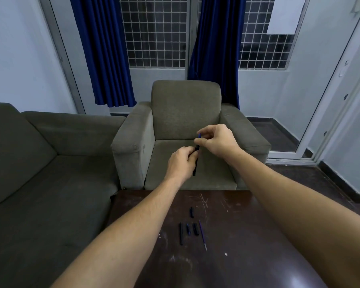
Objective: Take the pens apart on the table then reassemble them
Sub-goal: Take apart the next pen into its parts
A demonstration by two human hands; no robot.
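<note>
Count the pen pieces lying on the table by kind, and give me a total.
Long barrel: 1
Short pieces: 3
Refill: 1
Total on the table: 5
Not counted: the pen held by left hand and right hand.

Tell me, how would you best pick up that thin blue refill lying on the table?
Probably pinch the refill near its middle, from above, finger and thumb either side. It lies flat on the table, too thin to scoop; bare wood on its right leaves room, while a short black piece sits close on its left. The left hand and right hand hold another pen.
</note>
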